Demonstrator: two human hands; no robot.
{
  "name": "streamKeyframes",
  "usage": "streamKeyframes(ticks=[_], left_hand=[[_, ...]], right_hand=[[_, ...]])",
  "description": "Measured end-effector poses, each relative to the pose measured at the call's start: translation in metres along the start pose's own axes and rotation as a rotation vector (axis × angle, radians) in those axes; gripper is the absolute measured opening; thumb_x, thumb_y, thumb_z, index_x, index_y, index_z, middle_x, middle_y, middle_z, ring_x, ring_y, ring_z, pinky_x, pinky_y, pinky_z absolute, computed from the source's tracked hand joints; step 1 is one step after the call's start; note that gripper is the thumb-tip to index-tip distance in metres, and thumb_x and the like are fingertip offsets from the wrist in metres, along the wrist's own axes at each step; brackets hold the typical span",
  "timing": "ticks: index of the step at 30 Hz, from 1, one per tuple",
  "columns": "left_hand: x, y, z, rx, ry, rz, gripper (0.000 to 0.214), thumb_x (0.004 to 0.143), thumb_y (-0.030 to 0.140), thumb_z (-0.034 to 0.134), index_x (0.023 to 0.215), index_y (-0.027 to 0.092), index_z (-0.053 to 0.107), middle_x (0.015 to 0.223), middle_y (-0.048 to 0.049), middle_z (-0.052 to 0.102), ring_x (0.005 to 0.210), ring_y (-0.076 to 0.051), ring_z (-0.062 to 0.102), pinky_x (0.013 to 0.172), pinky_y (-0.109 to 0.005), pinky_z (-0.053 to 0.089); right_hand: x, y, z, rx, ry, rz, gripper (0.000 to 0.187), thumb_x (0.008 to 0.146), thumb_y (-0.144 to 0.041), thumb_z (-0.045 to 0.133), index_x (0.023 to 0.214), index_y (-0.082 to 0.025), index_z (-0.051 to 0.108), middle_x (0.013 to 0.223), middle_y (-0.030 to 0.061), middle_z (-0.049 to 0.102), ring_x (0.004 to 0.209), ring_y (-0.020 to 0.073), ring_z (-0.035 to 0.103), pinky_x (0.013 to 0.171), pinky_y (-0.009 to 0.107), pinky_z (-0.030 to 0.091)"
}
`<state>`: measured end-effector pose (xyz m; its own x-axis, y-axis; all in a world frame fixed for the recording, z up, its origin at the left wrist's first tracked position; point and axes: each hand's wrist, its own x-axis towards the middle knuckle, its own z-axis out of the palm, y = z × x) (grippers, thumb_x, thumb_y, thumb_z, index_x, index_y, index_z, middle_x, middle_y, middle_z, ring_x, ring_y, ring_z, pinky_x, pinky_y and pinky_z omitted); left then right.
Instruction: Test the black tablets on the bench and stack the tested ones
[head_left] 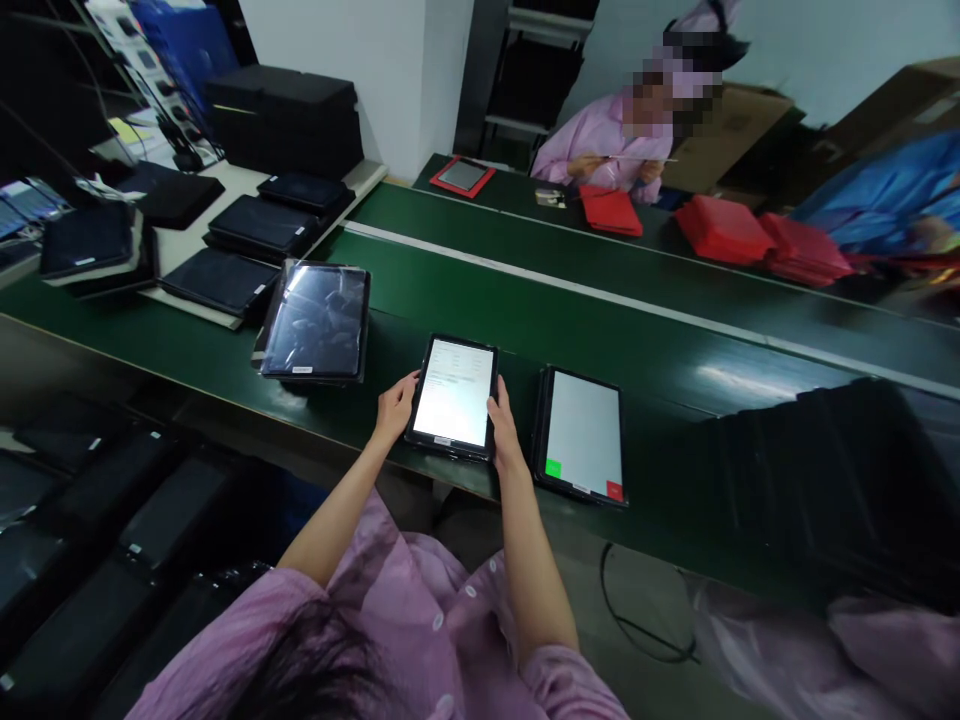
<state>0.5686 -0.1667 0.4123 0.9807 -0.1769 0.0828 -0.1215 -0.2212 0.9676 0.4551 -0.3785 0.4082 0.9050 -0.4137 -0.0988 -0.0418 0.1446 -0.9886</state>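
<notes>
A tablet [455, 395] with a lit white screen showing small text is held between both of my hands over the green bench. My left hand [397, 406] grips its left edge, fingers curled beneath. On its right edge, my right hand [503, 424] is closed with the thumb along the front. Just right of that hand lies another tablet [584, 432], lit pale grey with a green square and a red square in its lower corners. To the left rests a stack of dark-screened tablets [315, 320], its top one covered by glossy film.
More dark tablets [262, 225] and black foam blocks [283, 120] stand at the back left. Several tablets [180, 510] fill the lower left. A black stack [825, 480] is at right. Across the green bench [450, 270], a co-worker [600, 130] sits near red sleeves [724, 228].
</notes>
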Motion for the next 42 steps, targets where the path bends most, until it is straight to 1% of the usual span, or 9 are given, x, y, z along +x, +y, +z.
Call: streamKeyframes(ticks=[3, 7, 11, 15, 25, 28, 32, 37, 42], left_hand=[[0.0, 0.001, 0.001, -0.001, -0.003, 0.006, 0.04, 0.108, 0.038, 0.05, 0.129, 0.02, 0.079, 0.134, -0.0085, 0.077, 0.128, -0.027, 0.072, 0.113, -0.04, 0.054], [0.0, -0.001, 0.004, -0.02, 0.004, 0.015, 0.038, 0.107, 0.035, 0.05, 0.127, 0.021, 0.08, 0.136, -0.0078, 0.076, 0.129, -0.025, 0.071, 0.116, -0.04, 0.053], [-0.001, -0.001, 0.007, -0.035, 0.002, 0.014, 0.037, 0.106, 0.035, 0.05, 0.12, 0.023, 0.082, 0.139, -0.0056, 0.075, 0.131, -0.023, 0.07, 0.118, -0.039, 0.051], [-0.002, 0.003, 0.007, -0.031, -0.01, 0.008, 0.039, 0.106, 0.038, 0.049, 0.125, 0.024, 0.081, 0.14, -0.0044, 0.074, 0.134, -0.022, 0.068, 0.119, -0.036, 0.05], [-0.001, 0.006, 0.009, 0.014, -0.024, 0.011, 0.045, 0.107, 0.041, 0.044, 0.133, 0.024, 0.077, 0.141, -0.0033, 0.074, 0.136, -0.02, 0.066, 0.121, -0.032, 0.048], [0.002, 0.003, 0.007, 0.035, -0.037, 0.037, 0.046, 0.108, 0.041, 0.043, 0.134, 0.021, 0.076, 0.143, -0.0065, 0.072, 0.138, -0.021, 0.065, 0.123, -0.034, 0.045], [0.003, 0.002, 0.002, 0.073, -0.148, -0.008, 0.052, 0.107, 0.048, 0.043, 0.131, 0.018, 0.078, 0.15, -0.0105, 0.067, 0.141, -0.027, 0.062, 0.125, -0.041, 0.043], [-0.003, 0.011, 0.0, 0.14, -0.203, -0.087, 0.05, 0.1, 0.046, 0.058, 0.135, 0.016, 0.076, 0.15, -0.0133, 0.066, 0.141, -0.034, 0.062, 0.124, -0.046, 0.045], [-0.01, 0.028, -0.015, 0.096, -0.197, -0.157, 0.045, 0.095, 0.043, 0.067, 0.131, 0.019, 0.079, 0.142, -0.0112, 0.073, 0.136, -0.035, 0.066, 0.12, -0.046, 0.048]], right_hand=[[0.032, -0.002, 0.002, 0.015, 0.027, 0.03, 0.097, 0.092, -0.06, 0.069, 0.172, -0.029, 0.024, 0.169, 0.0081, 0.047, 0.145, 0.0292, 0.06, 0.121, 0.056, 0.049], [0.056, 0.003, 0.003, -0.083, 0.081, -0.038, 0.093, 0.087, -0.055, 0.07, 0.168, -0.026, 0.035, 0.166, 0.0076, 0.052, 0.147, 0.0288, 0.057, 0.123, 0.055, 0.045], [0.059, 0.014, -0.004, -0.134, 0.135, -0.087, 0.092, 0.085, -0.055, 0.069, 0.166, -0.025, 0.039, 0.168, 0.007, 0.048, 0.152, 0.0294, 0.05, 0.128, 0.056, 0.037], [0.059, 0.018, -0.01, -0.183, 0.187, -0.059, 0.093, 0.081, -0.056, 0.07, 0.164, -0.022, 0.045, 0.166, 0.0087, 0.05, 0.154, 0.0308, 0.048, 0.13, 0.053, 0.034], [0.06, 0.007, -0.006, -0.193, 0.197, 0.018, 0.091, 0.079, -0.053, 0.07, 0.163, -0.029, 0.048, 0.163, 0.0049, 0.054, 0.147, 0.0335, 0.057, 0.124, 0.054, 0.045], [0.055, 0.007, -0.003, -0.253, 0.218, 0.004, 0.088, 0.082, -0.056, 0.066, 0.163, -0.026, 0.048, 0.162, 0.0065, 0.056, 0.149, 0.0324, 0.055, 0.126, 0.053, 0.042], [0.032, 0.006, 0.001, -0.295, 0.235, -0.073, 0.082, 0.088, -0.058, 0.064, 0.162, -0.024, 0.048, 0.166, 0.0077, 0.052, 0.154, 0.0304, 0.049, 0.13, 0.052, 0.037], [-0.001, -0.003, 0.01, -0.319, 0.233, -0.112, 0.081, 0.087, -0.053, 0.069, 0.159, -0.021, 0.051, 0.163, 0.0127, 0.053, 0.151, 0.0325, 0.052, 0.129, 0.054, 0.038], [-0.011, -0.009, 0.021, -0.29, 0.173, -0.156, 0.08, 0.088, -0.05, 0.069, 0.159, -0.021, 0.048, 0.166, 0.014, 0.049, 0.154, 0.0323, 0.048, 0.13, 0.055, 0.037]])
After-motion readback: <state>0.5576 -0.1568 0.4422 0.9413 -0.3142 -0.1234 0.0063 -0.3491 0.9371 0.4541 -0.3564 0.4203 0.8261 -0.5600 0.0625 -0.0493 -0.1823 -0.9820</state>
